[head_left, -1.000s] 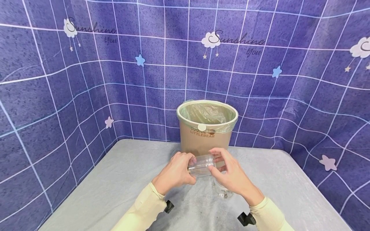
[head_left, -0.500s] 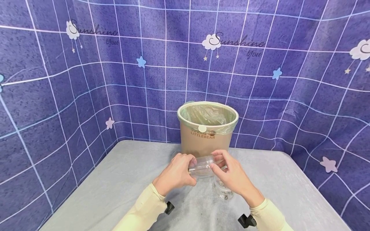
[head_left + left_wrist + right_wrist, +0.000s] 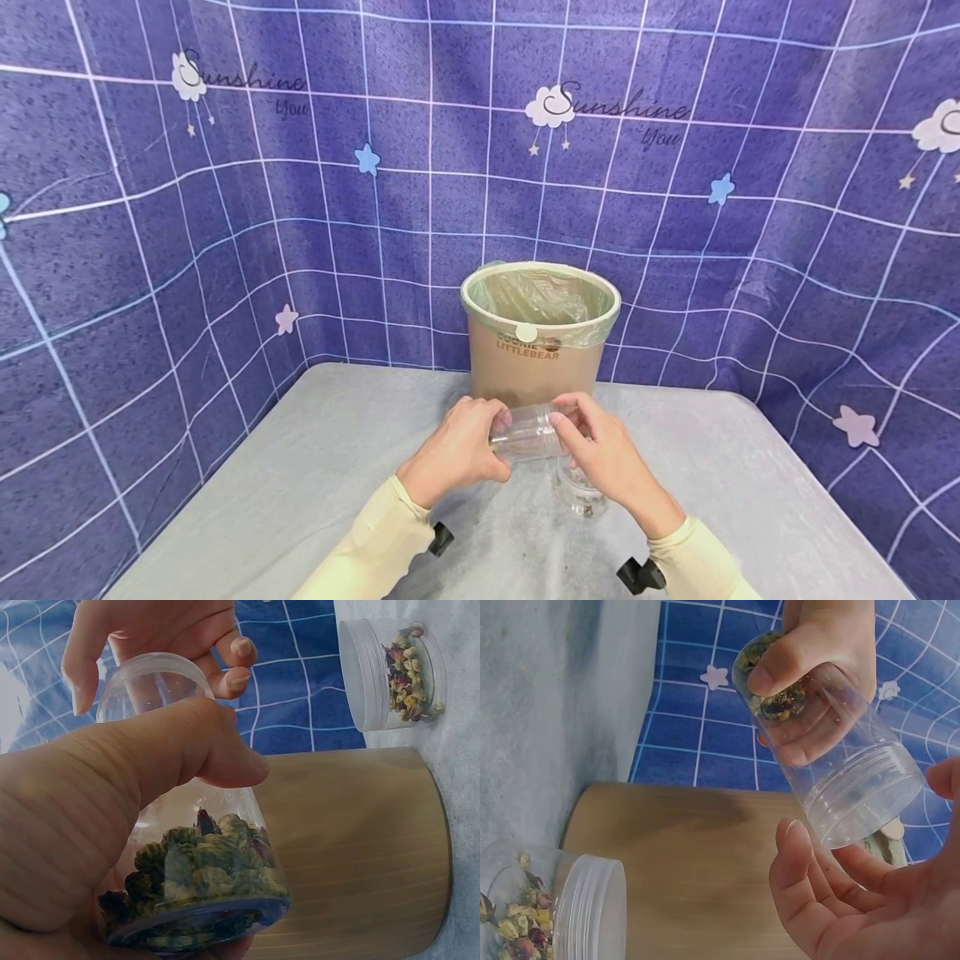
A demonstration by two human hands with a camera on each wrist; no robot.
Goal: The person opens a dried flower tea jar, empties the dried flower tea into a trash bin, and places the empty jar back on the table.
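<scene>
My left hand [image 3: 459, 446] grips a clear plastic jar [image 3: 527, 433] that is tilted almost onto its side. Dried yellowish flower buds [image 3: 210, 862] lie toward the base of this jar, inside. Around its ribbed neck end, my right hand [image 3: 862, 892] is cupped, thumb and fingers spread on opposite sides; small gaps show there in the left wrist view. A second clear jar [image 3: 581, 497], wider and shorter, stands on the table beneath the right hand. Dried rosebuds and yellow buds [image 3: 409, 675] partly fill it.
Behind both hands stands a beige bin [image 3: 534, 375] with a pale rim and a green liner bag [image 3: 540, 296]. A grey cloth covers the table [image 3: 360, 417]. Blue checked curtain [image 3: 420, 208] hangs at the back and sides.
My right hand's thumb and fingers have come in closer over the neck end of the tilted jar. The left hand and its jar have stayed nearly still.
</scene>
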